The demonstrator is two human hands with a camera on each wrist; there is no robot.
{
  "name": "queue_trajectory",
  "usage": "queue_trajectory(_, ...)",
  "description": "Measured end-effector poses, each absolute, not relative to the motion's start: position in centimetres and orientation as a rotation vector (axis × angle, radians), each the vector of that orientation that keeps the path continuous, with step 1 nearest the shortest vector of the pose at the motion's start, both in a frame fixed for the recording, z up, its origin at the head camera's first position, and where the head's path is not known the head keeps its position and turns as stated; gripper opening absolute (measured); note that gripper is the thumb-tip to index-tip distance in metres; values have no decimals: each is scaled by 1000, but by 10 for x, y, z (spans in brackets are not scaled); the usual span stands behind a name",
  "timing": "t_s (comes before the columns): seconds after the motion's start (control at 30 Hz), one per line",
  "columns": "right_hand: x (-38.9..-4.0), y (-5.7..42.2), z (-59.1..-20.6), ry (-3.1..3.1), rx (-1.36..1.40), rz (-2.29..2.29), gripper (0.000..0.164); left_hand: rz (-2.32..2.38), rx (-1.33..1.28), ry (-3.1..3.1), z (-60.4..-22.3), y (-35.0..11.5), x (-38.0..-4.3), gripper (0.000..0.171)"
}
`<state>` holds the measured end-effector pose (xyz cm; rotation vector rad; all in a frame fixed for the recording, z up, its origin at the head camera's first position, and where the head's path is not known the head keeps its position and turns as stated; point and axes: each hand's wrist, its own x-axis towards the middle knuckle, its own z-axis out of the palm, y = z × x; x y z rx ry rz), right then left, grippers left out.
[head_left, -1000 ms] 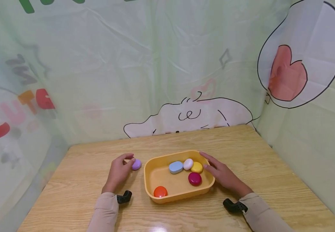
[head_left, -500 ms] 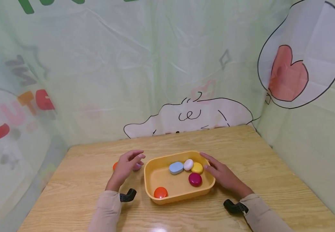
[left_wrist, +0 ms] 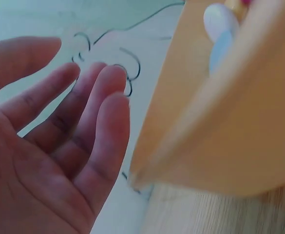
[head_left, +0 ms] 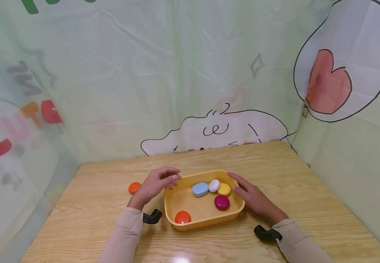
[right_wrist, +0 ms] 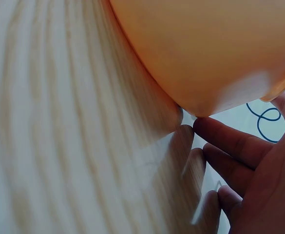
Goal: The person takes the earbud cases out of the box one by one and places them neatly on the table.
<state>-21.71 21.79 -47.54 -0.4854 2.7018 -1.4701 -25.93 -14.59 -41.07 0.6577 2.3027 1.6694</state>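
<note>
Fingers of the left hand (head_left: 151, 186) are loosely curved and slightly spread; in the left wrist view a gap separates them from the yellow-orange, rounded-rectangular plastic tray (head_left: 209, 221) at right. In the head view they overlap the tray's upper-left corner. The right hand (head_left: 255, 197) grips the tray's right end, thumb over the rim, fingers fairly straight along the outer wall. Inside, upper right, a light-blue oval piece (head_left: 200, 189), a white oval piece (head_left: 214, 186) and a yellow round piece (head_left: 224, 189) form a row; a glossy magenta round piece (head_left: 222, 202) lies below them. A glossy red-orange disc (head_left: 183, 217) occupies the lower-left corner. An orange-red round piece (head_left: 134, 187) lies left of the left hand on the wood-grain table (head_left: 91, 219).
</note>
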Motion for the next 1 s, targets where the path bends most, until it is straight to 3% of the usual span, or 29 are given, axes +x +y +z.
queue_trajectory(0.73, -218, 219, -477, 2676, -484, -1508, 54, 1063, 1011, 2147, -396, -116, -268, 28)
queue_trajectory(1.0, -218, 218, -476, 2690, -489, -1495, 54, 948, 974, 2100, -397, -110, -273, 27)
